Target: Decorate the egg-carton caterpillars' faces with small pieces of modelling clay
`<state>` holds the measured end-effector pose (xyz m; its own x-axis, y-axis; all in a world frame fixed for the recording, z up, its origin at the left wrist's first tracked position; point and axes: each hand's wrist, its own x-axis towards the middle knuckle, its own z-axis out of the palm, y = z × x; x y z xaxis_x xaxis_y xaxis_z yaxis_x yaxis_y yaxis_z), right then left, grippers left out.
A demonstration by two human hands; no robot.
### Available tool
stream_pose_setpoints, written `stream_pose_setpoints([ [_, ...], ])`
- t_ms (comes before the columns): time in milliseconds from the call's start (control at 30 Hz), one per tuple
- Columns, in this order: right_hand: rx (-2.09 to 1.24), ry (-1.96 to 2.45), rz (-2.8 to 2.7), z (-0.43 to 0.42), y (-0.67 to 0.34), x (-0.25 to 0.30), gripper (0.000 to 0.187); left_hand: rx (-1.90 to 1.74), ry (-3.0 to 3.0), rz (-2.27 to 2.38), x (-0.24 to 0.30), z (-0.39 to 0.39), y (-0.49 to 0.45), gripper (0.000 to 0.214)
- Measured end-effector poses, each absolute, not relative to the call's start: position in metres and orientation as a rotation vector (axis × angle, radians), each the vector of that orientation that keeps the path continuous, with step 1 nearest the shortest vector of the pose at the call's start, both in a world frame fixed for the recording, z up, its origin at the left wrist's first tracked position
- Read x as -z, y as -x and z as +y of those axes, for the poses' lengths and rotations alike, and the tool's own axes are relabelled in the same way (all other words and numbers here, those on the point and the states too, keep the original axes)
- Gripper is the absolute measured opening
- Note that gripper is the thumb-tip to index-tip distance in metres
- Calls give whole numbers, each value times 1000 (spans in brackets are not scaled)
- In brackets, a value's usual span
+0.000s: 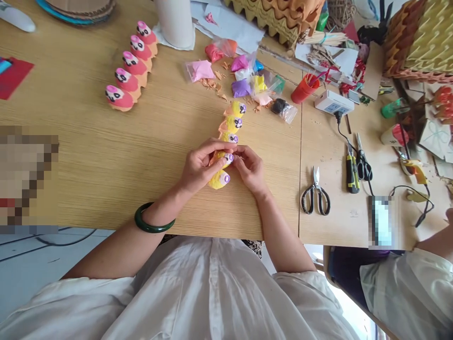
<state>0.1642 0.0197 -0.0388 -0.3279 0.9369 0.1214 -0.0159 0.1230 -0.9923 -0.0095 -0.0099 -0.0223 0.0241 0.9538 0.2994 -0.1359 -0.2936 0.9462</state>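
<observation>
A yellow egg-carton caterpillar (231, 123) lies lengthwise in the middle of the wooden table (106, 156), each cup bearing a purple and white eye. My left hand (200, 165), with a green bangle on its wrist, curls its fingers round one of the near cups. My right hand (249, 166) pinches at the purple eye (229, 157) on that same cup. The nearest cup (219, 180) pokes out below my fingers.
A pink caterpillar (131, 66) of the same make lies at the left. Bags of coloured clay (244, 75) sit beyond the yellow one. Scissors (314, 191), cutters (352, 167), a power strip (332, 101) and a red cup (303, 89) are at the right. Another person's sleeve (410, 288) is at bottom right.
</observation>
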Motion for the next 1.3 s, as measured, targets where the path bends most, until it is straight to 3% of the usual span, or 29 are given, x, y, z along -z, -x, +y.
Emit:
stream_pose_setpoints([
  [467, -1368, 992, -1425, 24, -165, 41, 48, -1401, -1309, 947, 24, -6, 10, 43],
  [633, -1330, 982, -1409, 28, -167, 44, 41, -1396, -1387, 885, 26, -3, 12, 58],
  [933, -1286, 1018, -1326, 33, -166, 48, 32, -1373, -1067, 822, 44, 4, 20, 56],
  [1300, -1259, 977, -1349, 37, -168, 54, 27, -1240, -1579, 909, 37, 0, 22, 64],
])
